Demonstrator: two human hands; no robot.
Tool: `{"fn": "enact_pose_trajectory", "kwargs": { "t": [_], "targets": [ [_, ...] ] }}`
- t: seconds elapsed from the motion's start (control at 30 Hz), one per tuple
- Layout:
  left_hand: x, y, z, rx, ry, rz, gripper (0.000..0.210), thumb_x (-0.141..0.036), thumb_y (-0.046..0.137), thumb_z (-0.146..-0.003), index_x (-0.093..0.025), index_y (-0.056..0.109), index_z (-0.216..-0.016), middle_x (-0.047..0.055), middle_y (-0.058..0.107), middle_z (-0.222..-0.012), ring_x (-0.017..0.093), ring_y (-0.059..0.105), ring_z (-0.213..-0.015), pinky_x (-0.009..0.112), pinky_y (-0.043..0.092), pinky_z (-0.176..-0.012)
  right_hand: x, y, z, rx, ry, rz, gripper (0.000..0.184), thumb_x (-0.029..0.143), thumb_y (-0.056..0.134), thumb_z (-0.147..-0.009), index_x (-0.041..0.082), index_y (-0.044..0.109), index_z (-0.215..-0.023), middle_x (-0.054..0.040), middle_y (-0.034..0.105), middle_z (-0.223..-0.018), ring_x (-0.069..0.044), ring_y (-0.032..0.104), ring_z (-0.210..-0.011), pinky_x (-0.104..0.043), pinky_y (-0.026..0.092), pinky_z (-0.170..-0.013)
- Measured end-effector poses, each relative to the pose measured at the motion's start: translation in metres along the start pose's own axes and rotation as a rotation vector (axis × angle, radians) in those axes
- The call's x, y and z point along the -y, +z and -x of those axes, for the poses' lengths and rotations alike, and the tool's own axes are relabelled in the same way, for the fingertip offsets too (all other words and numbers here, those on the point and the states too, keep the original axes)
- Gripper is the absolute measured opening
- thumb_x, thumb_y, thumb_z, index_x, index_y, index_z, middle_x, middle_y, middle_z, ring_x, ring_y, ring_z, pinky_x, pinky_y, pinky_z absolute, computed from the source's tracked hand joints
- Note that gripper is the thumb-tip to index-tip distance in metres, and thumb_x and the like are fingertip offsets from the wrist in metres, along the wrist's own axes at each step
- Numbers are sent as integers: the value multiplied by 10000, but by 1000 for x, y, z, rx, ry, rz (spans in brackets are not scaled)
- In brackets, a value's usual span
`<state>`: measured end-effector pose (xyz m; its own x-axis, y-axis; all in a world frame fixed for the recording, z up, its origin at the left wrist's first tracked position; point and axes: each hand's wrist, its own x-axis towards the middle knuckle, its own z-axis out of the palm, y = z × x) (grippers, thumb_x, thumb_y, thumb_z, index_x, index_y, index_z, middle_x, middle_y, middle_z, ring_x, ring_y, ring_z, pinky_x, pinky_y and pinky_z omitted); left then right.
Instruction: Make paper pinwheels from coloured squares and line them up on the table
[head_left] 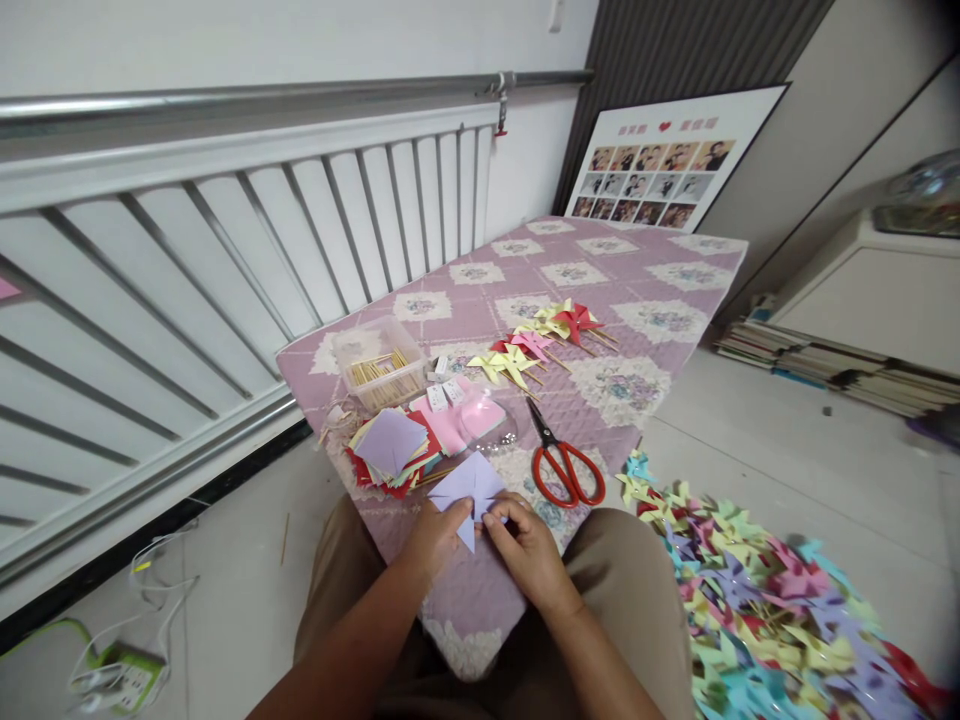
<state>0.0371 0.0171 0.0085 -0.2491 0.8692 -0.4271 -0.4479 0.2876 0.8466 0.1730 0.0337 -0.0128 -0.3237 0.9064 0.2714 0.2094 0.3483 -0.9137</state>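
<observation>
A lavender paper square (478, 474) with slits cut in from its corners is held over the near corner of the table. My left hand (439, 535) pinches its left side, thumb on top. At its lower right, the thumb and fingers of my right hand (529, 550) are closed on a paper flap. Just beyond the hands lie a stack of coloured paper squares (391, 445) and a shallow clear dish (491, 432) with small shiny bits. Red-handled scissors (564, 470) rest to the right, blades pointing away.
A clear plastic box (382, 365) holds thin wooden sticks. Several finished paper pinwheels (529, 345) lie farther back on the quilted tablecloth (622, 390). A large heap of pinwheels (772, 600) covers the floor at right. A white radiator (247, 220) borders the table's left side.
</observation>
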Motion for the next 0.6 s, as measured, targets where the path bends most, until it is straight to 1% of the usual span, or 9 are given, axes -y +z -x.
{"fn": "enact_pose_trajectory", "kwargs": {
  "t": [0.1,0.2,0.3,0.4,0.5,0.6],
  "targets": [
    [4,-4,-2,130,44,-2,194,-260,694,-668,-173,654,-836,32,662,-707,202,599,-657,315,471,-637,3,0,-1,-32,23,11,223,247,543,-877,208,602,-666,-30,579,-766,-186,563,-786,-297,435,-740],
    [9,-8,-5,163,30,-31,192,-304,687,-685,-171,655,-820,40,666,-726,215,602,-670,340,475,-670,3,0,-1,-45,30,33,230,247,546,-874,209,608,-655,-30,583,-752,-189,565,-777,-301,437,-732],
    [11,-9,-7,138,29,-66,228,-307,703,-671,-162,656,-840,58,675,-758,238,617,-714,346,473,-695,3,0,-1,-44,25,41,234,253,544,-875,211,602,-652,-23,580,-731,-183,565,-753,-298,437,-720],
    [8,-9,-6,112,33,-127,245,-295,707,-658,-162,658,-858,70,683,-756,256,627,-744,333,467,-678,3,0,-1,-41,29,40,234,259,548,-871,209,596,-648,-20,578,-722,-181,569,-747,-296,438,-717],
    [4,-8,-4,112,32,-176,261,-295,703,-654,-174,662,-882,59,686,-734,248,627,-725,322,467,-657,3,0,-1,-37,32,47,235,262,549,-869,210,599,-645,-20,580,-720,-183,571,-753,-298,439,-720],
    [3,-8,-4,98,42,-232,238,-299,691,-658,-173,672,-859,50,688,-725,228,623,-711,307,466,-653,2,1,-1,-39,29,56,232,259,551,-866,211,592,-643,-20,587,-718,-182,565,-744,-298,441,-711]
  ]
}}
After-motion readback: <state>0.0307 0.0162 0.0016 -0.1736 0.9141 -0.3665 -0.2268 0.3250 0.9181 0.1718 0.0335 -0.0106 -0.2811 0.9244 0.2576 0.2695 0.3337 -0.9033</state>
